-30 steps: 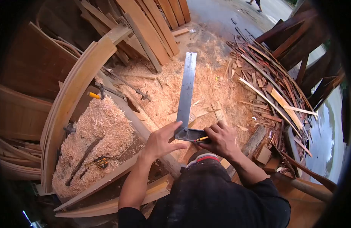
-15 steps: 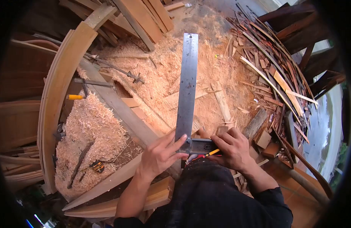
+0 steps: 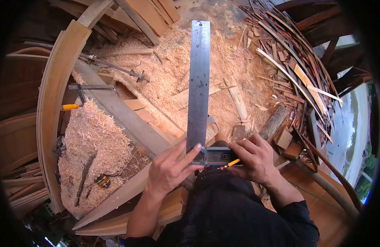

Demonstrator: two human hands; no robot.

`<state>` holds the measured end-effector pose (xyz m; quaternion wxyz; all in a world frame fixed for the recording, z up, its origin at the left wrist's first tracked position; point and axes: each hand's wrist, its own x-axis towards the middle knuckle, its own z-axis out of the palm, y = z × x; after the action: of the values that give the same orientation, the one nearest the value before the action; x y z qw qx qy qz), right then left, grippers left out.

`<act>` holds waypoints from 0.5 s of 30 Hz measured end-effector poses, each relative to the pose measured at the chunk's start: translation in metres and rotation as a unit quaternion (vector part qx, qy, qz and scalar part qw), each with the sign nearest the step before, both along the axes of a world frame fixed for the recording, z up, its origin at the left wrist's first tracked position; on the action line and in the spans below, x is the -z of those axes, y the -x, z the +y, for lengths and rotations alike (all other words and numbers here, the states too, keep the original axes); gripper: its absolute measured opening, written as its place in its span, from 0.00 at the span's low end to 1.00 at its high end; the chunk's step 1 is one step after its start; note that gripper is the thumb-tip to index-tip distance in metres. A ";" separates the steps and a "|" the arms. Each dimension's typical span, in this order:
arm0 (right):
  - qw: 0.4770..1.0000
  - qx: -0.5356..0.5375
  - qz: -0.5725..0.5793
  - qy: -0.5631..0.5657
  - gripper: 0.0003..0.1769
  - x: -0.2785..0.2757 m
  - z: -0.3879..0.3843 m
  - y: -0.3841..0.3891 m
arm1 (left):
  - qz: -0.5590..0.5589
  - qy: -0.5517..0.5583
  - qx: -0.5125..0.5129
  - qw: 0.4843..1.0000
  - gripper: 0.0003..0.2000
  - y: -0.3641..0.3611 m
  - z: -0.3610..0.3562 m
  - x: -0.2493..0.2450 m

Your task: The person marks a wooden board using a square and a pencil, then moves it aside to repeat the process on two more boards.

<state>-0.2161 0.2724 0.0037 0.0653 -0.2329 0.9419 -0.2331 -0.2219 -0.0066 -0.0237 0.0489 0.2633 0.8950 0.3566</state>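
Observation:
A try square with a long steel blade (image 3: 199, 82) and a dark stock (image 3: 218, 157) is held up in front of my body, its blade pointing away from me. My left hand (image 3: 171, 166) pinches the corner where blade and stock meet, thumb and finger on either side. Around the right end of the stock, the fingers of my right hand (image 3: 255, 158) are closed. A yellow pencil (image 3: 231, 164) also sticks out from under the right hand's fingers, its tip toward the left.
Curved wooden beams (image 3: 60, 99) stand at the left beside a clamp with a yellow handle (image 3: 70, 107). On a heap of wood shavings (image 3: 99, 140) lies a black and yellow tape measure (image 3: 103, 180). Scrap wood strips (image 3: 297, 78) are piled at the right. A long clamp (image 3: 138, 75) lies beyond the beam.
The try square sits slightly higher and further left in view, still in both hands. The surroundings have shifted a little left and up with the camera.

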 end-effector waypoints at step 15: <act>0.877 0.273 -0.178 0.354 0.13 -0.015 -0.021 -0.005 | -0.013 0.019 -0.009 1.000 0.31 -0.002 0.004 -0.008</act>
<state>-0.2110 0.2516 0.0184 0.0785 0.0709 0.7949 -0.5974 -0.2195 -0.0029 -0.0153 0.0626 0.2491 0.9033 0.3436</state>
